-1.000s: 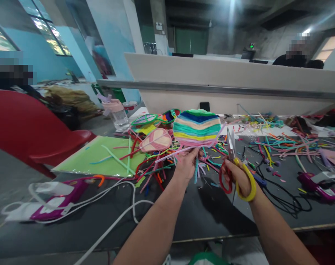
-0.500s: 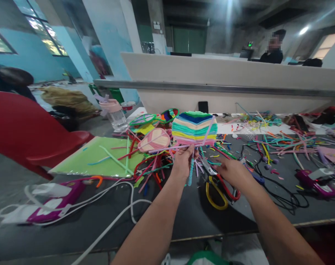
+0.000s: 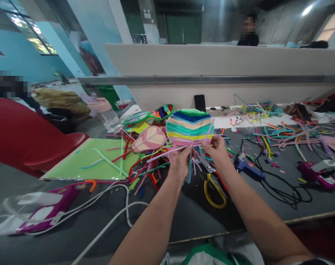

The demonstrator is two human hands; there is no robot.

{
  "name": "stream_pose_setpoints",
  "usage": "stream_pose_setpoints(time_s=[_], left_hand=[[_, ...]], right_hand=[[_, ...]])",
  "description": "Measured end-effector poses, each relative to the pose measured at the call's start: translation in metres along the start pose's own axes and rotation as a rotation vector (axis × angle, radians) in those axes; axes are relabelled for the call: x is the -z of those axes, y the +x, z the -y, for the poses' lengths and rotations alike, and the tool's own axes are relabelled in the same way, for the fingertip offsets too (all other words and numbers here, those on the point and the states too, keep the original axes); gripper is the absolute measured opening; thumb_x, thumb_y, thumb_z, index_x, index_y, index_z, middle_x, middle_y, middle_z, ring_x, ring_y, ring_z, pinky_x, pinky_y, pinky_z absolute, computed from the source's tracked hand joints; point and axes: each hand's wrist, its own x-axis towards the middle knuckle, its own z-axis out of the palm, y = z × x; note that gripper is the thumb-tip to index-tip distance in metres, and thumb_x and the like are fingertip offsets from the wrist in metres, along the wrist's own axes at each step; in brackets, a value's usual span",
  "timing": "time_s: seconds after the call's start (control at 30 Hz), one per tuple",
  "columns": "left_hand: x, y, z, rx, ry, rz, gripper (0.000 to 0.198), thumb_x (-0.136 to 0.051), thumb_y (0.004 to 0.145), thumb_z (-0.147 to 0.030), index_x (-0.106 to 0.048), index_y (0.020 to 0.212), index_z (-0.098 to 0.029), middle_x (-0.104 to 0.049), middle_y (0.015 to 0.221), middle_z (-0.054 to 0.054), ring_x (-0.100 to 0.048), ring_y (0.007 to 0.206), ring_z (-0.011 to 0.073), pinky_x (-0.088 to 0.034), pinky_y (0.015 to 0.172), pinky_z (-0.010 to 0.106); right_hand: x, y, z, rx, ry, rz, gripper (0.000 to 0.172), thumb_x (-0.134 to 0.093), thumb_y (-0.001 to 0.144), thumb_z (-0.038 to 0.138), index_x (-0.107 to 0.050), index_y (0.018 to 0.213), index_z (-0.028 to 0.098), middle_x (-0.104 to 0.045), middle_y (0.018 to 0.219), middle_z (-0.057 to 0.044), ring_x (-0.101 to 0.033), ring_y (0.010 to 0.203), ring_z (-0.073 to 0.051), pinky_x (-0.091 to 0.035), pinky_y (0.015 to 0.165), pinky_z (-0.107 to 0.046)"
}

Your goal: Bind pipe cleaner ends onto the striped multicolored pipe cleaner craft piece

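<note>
While both forearms reach forward from the near edge of the table (image 3: 189,222), the person's hands meet at the base of a striped panel (image 3: 189,127). The left hand (image 3: 180,162) has its thumb and fingers closed around the top of the panel's teal stem (image 3: 189,173). The right hand (image 3: 219,152) curls at the lower right edge, thumb and fingertips close together; whether they grip a lilac strip (image 3: 210,129) there cannot be told.

The panel is held over the cluttered table, its broad side towards the person, its long axis running left to right, the stem pointing down. Rounded on top, it carries bands of green, navy, cream, teal, yellow and pink. Scissors (image 3: 207,166) lie just below the right hand.
</note>
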Motion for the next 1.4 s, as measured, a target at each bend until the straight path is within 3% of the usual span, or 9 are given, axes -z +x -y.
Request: stream_pose_setpoints(time_s=[0.33, 0.47, 0.67, 0.73, 0.83, 0.93, 1.03, 1.23, 1.4], left_hand=[[0.000, 0.000, 0.000, 0.038, 0.017, -0.022, 0.018, -0.080, 0.059, -0.021, -0.065, 0.063, -0.013, -0.063, 0.053, 0.000, -0.058, 0.045, 0.0107, -0.048, 0.050, 0.022], [0.000, 0.000, 0.000, 0.045, 0.008, -0.018, 0.017, -0.080, 0.059, -0.021, -0.065, 0.062, -0.013, -0.063, 0.052, -0.001, -0.057, 0.044, 0.0106, -0.048, 0.048, 0.022], [0.004, 0.002, 0.004, 0.047, 0.035, 0.011, 0.016, -0.078, 0.061, -0.022, -0.066, 0.063, -0.012, -0.061, 0.053, 0.000, -0.058, 0.047, 0.0106, -0.046, 0.048, 0.021], [0.004, 0.002, 0.005, 0.060, 0.036, 0.026, 0.016, -0.078, 0.062, -0.022, -0.065, 0.064, -0.012, -0.061, 0.052, 0.000, -0.058, 0.046, 0.0106, -0.045, 0.047, 0.021], [0.003, 0.001, 0.004, 0.072, 0.041, 0.045, 0.017, -0.078, 0.062, -0.022, -0.064, 0.064, -0.013, -0.059, 0.051, -0.001, -0.056, 0.045, 0.0100, -0.044, 0.045, 0.021], [0.003, 0.001, 0.004, 0.064, 0.052, 0.051, 0.017, -0.078, 0.062, -0.022, -0.064, 0.064, -0.013, -0.057, 0.050, -0.002, -0.055, 0.044, 0.0097, -0.043, 0.044, 0.021], [0.004, 0.001, 0.005, 0.072, 0.075, 0.048, 0.017, -0.078, 0.062, -0.023, -0.064, 0.064, -0.013, -0.058, 0.051, -0.002, -0.055, 0.045, 0.0097, -0.043, 0.044, 0.020], [0.005, 0.001, 0.004, 0.086, 0.081, 0.012, 0.017, -0.078, 0.061, -0.023, -0.066, 0.063, -0.012, -0.060, 0.050, 0.000, -0.055, 0.045, 0.0101, -0.044, 0.043, 0.020], [0.005, 0.002, 0.004, 0.077, 0.103, 0.008, 0.019, -0.078, 0.063, -0.025, -0.065, 0.062, -0.011, -0.060, 0.049, 0.001, -0.056, 0.045, 0.0102, -0.043, 0.044, 0.019]], right_hand=[[0.012, 0.002, -0.004, 0.050, 0.015, 0.088, 0.026, -0.068, 0.071, 0.036, -0.058, 0.090, 0.021, -0.064, 0.082, 0.000, -0.059, 0.069, -0.015, -0.049, 0.067, -0.029], [0.021, 0.003, -0.004, 0.071, -0.150, 0.096, 0.017, -0.063, 0.075, 0.036, -0.061, 0.076, 0.020, -0.063, 0.067, 0.000, -0.060, 0.065, -0.017, -0.048, 0.065, -0.030], [0.030, 0.002, -0.002, 0.207, -0.464, -0.042, 0.024, -0.061, 0.077, 0.040, -0.065, 0.065, 0.020, -0.061, 0.056, 0.001, -0.056, 0.056, -0.017, -0.041, 0.058, -0.028], [0.030, 0.002, -0.003, 0.217, -0.427, -0.067, 0.023, -0.062, 0.077, 0.041, -0.066, 0.066, 0.021, -0.060, 0.056, 0.001, -0.055, 0.057, -0.016, -0.042, 0.059, -0.028], [0.027, 0.002, -0.007, 0.113, -0.188, -0.072, 0.020, -0.065, 0.073, 0.040, -0.066, 0.072, 0.020, -0.060, 0.062, 0.002, -0.055, 0.057, -0.015, -0.045, 0.060, -0.028], [0.024, 0.003, -0.011, -0.004, 0.088, 0.005, 0.022, -0.069, 0.070, 0.038, -0.066, 0.082, 0.020, -0.063, 0.075, 0.001, -0.055, 0.061, -0.012, -0.049, 0.064, -0.027], [0.022, 0.002, -0.013, -0.031, 0.193, 0.056, 0.024, -0.070, 0.070, 0.036, -0.065, 0.086, 0.019, -0.061, 0.080, 0.001, -0.054, 0.064, -0.010, -0.049, 0.065, -0.025], [0.020, -0.002, -0.016, 0.136, 0.256, -0.031, 0.026, -0.070, 0.071, 0.029, -0.058, 0.093, 0.025, -0.059, 0.085, 0.002, -0.055, 0.076, -0.011, -0.048, 0.075, -0.025], [0.025, 0.001, -0.023, 0.252, 0.129, 0.069, 0.017, -0.072, 0.070, 0.027, -0.064, 0.085, 0.024, -0.055, 0.098, -0.001, -0.054, 0.095, -0.016, -0.046, 0.087, -0.030]])
